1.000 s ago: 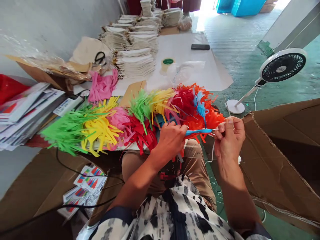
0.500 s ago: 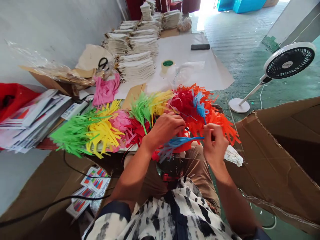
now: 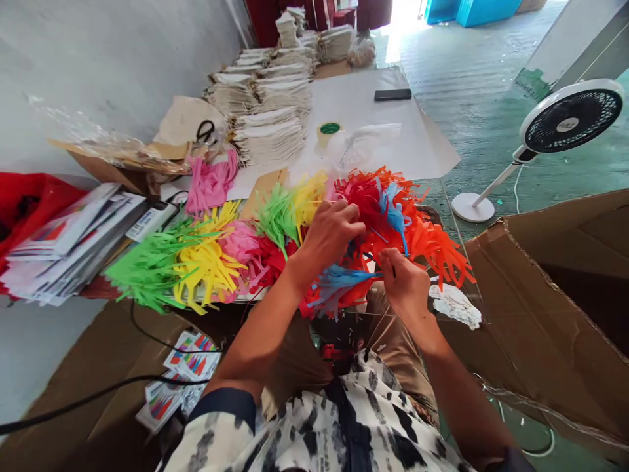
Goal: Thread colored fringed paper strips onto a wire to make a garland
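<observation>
A blue paper fringe point(image 3: 339, 285) sits clamped between the right hand's point(image 3: 405, 285) fingers point(image 3: 390, 262), over the person's lap point(image 3: 388, 321). The left hand's point(image 3: 329, 236) fingers point(image 3: 350, 213) press together on red fringe point(image 3: 366, 200) of a multicoloured paper garland point(image 3: 206, 262) draped along the table point(image 3: 378, 151) edge.

Pale grey wall point(image 3: 122, 65), worn green floor point(image 3: 472, 85)

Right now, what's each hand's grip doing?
Left hand: closed on the red paper fringe.
Right hand: closed, pinching the blue paper fringe.
</observation>
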Action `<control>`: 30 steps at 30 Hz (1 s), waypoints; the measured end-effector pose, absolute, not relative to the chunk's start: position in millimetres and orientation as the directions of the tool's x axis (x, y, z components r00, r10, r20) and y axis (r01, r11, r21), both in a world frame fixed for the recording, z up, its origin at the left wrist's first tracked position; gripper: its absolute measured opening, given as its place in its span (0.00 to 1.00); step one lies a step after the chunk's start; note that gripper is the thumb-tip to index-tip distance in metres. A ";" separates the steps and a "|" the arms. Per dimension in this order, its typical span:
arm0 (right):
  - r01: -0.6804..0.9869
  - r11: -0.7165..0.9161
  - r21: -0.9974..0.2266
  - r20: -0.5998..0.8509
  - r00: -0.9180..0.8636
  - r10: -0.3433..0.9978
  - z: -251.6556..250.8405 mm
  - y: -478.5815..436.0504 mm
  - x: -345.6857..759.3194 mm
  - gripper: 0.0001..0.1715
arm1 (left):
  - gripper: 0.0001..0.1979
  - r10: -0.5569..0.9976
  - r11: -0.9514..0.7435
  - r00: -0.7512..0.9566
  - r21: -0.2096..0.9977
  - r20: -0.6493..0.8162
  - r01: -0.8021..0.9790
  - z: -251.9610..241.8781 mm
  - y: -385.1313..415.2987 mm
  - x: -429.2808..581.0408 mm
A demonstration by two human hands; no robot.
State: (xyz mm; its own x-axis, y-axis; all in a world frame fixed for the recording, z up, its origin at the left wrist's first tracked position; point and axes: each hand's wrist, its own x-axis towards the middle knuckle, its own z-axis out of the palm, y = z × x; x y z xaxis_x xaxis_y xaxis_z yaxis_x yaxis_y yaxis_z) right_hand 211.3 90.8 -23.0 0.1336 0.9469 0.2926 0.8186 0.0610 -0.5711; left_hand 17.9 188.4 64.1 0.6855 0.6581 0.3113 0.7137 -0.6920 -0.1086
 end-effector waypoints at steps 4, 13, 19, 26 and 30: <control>0.755 0.091 -0.650 0.307 0.151 0.940 -25.4 91.3 212.6 0.20 | 0.08 0.629 -0.739 0.735 -0.098 0.254 0.666 53.8 192.0 29.3; 0.663 0.106 -0.741 0.305 0.191 0.933 -25.0 92.2 215.0 0.22 | 0.02 0.728 -0.649 0.271 0.505 0.630 0.569 83.0 235.1 11.8; 0.602 0.102 -0.792 0.296 0.232 0.927 -21.1 92.5 218.1 0.24 | 0.18 0.583 -0.806 0.071 0.566 0.809 0.172 118.7 271.4 0.1; 0.442 0.125 -0.888 0.331 0.428 0.841 -14.2 88.5 220.9 0.21 | 0.15 0.739 -0.617 0.316 0.786 0.595 -0.040 106.0 190.9 43.3; 0.233 0.227 -0.946 0.311 0.440 0.842 -2.7 89.0 219.7 0.21 | 0.16 0.851 -0.251 0.437 0.957 0.290 -0.145 57.0 156.2 69.8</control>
State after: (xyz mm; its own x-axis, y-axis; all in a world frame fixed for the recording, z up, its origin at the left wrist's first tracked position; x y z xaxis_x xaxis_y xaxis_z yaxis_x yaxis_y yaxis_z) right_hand 219.7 89.0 -2.7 0.4402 0.8425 0.3106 0.2329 0.2269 -0.9456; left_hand 69.8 156.2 57.0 0.4369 0.8515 0.2900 -0.1454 -0.2513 0.9569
